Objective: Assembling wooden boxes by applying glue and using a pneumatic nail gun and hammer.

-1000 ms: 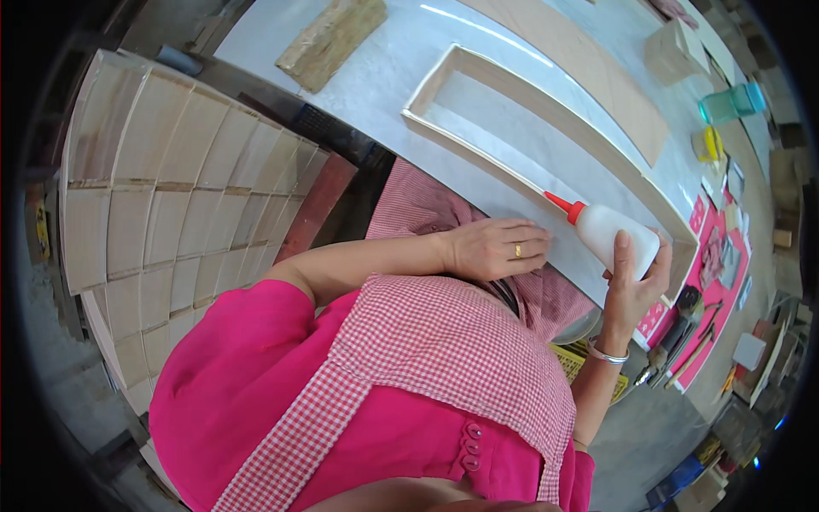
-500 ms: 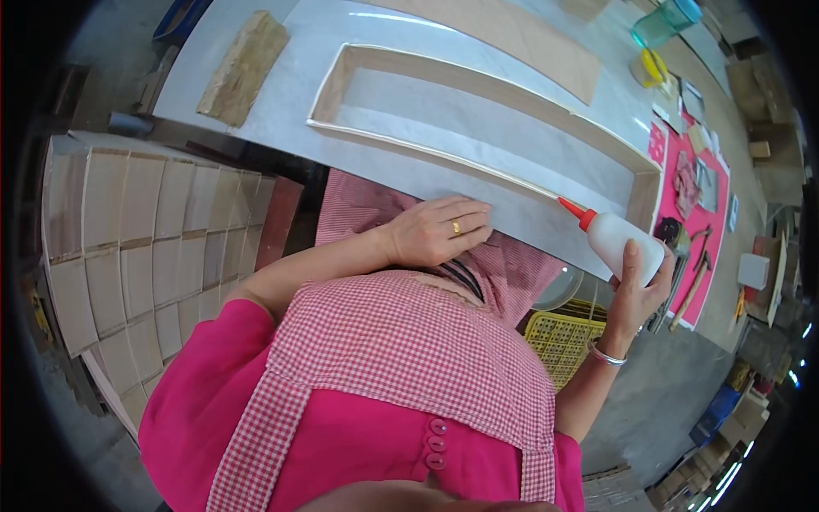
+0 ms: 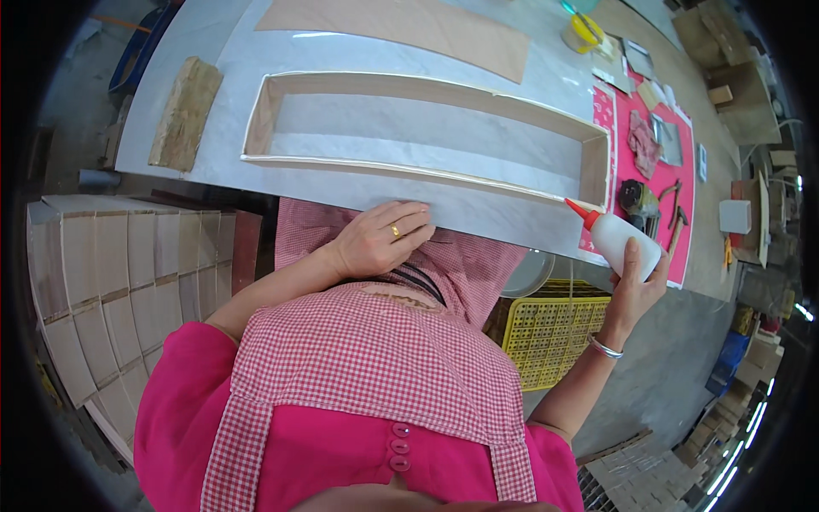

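Note:
My right hand (image 3: 636, 277) is wrapped round a white glue bottle (image 3: 624, 243), tilted so its red nozzle points up and left. The nozzle tip is at the near long edge of a shallow rectangular wooden frame (image 3: 418, 171), close to its near right corner. White glue lines the frame's upper edges. Inside the frame the grey tabletop (image 3: 341, 189) shows through. My left hand (image 3: 384, 241), with a gold ring, rests at the table's front edge; its fingers are loosely bent, and nothing shows in it.
A thin wooden panel (image 3: 401, 30) lies behind the frame, a rough wood block (image 3: 186, 115) to its left. Rightward are a yellow tub (image 3: 583, 34), a pink cloth (image 3: 618, 154) with tools, and a hammer (image 3: 677, 229). Below stand a yellow crate (image 3: 554, 333) and stacked wooden pieces (image 3: 128, 282).
The glue bottle has moved rightward along the frame's near edge, closer to the corner. The whole view has shifted, so the table sits further left. My left hand stays at the table edge.

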{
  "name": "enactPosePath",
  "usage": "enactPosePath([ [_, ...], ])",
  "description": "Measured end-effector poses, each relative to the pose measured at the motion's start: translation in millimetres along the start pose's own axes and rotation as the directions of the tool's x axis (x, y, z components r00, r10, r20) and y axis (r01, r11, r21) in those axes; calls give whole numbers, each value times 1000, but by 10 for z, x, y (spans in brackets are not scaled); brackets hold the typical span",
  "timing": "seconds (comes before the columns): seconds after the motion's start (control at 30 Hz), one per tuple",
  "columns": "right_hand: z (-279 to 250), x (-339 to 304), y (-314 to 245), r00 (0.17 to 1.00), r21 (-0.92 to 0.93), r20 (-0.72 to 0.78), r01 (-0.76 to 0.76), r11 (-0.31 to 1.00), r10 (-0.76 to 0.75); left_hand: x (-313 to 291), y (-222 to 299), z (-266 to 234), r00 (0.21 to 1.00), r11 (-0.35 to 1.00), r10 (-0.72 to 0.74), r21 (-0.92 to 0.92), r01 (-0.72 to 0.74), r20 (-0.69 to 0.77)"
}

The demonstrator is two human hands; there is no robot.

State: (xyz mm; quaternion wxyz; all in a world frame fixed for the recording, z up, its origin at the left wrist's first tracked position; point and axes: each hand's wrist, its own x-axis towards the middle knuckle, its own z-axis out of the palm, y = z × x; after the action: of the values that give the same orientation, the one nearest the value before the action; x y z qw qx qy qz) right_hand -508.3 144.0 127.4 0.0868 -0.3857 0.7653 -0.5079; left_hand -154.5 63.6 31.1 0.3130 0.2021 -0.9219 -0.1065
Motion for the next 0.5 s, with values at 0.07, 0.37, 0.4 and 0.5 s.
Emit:
enactPosePath([
  [0.07,-69,44,55,1000,2,-12,2,1000,-2,12,1,4,1000,1000,18,-9,-18,-24],
  [0.37,-312,194,232,994,-5,-91,-54,999,53,35,18,2,1000,1000,1,-9,-1,10],
  [0.4,-335,203,245,993,-14,-100,-58,998,56,38,19,1,999,1000,-22,-5,22,44],
  [0.5,-383,224,293,991,-30,-124,-58,998,54,52,29,3,1000,1000,-8,-5,8,24],
])
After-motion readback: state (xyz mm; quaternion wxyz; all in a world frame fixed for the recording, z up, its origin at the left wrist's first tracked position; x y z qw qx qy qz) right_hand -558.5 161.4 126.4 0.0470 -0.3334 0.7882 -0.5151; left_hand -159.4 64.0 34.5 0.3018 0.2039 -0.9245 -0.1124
